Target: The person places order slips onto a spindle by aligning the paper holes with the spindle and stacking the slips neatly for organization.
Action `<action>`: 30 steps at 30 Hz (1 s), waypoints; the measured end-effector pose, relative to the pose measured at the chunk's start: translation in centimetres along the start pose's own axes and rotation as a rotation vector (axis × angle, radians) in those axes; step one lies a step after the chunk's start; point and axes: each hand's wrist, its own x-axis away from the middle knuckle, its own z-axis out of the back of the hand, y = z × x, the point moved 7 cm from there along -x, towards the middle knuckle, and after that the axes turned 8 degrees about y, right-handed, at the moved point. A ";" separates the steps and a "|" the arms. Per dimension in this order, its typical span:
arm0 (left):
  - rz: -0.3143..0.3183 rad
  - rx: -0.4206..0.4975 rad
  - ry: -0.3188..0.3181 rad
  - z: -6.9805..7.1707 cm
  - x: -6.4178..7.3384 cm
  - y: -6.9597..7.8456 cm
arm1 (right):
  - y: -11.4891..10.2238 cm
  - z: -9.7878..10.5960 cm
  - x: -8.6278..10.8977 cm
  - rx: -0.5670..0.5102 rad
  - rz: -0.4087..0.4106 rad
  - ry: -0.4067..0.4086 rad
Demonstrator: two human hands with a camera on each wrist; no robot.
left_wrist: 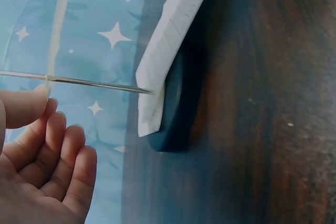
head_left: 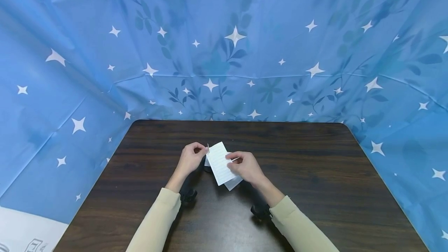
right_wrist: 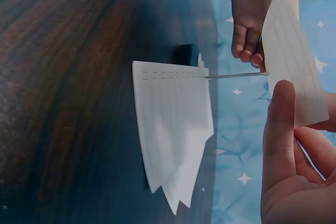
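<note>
A black-based paper spike (left_wrist: pixel 176 124) stands on the table, its thin metal rod (left_wrist: pixel 105 84) pointing up. Several lined white sheets (right_wrist: pixel 170 124) lie over its base, pierced by the rod. Higher up, another lined sheet (head_left: pixel 219 164) is threaded on the rod, apart from the lower ones; the tip sticks out beyond it in the left wrist view. My left hand (head_left: pixel 190 158) pinches this upper sheet's edge close to the rod, thumb against index finger. On the opposite side my right hand (head_left: pixel 247 166) holds the same sheet between thumb and fingers.
The dark wood-grain table (head_left: pixel 315 166) spreads around the spike. Blue cloth with white stars (head_left: pixel 217 49) hangs behind and beside it. A black wrist device (head_left: pixel 189 196) is on the left wrist, another black device (head_left: pixel 260 212) on the right. A white printed surface (head_left: pixel 28 228) shows at lower left.
</note>
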 end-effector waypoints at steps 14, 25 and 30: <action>0.016 -0.066 -0.061 -1.1 0.4 -1.5 | 1.5 -1.2 0.6 0.088 -0.005 -0.051; 0.021 -0.091 -0.084 -1.6 0.3 -2.2 | 2.3 -1.8 0.7 0.069 0.002 -0.049; 0.012 -0.106 -0.091 -1.8 0.5 -2.4 | 2.8 -2.0 0.7 0.083 -0.004 -0.054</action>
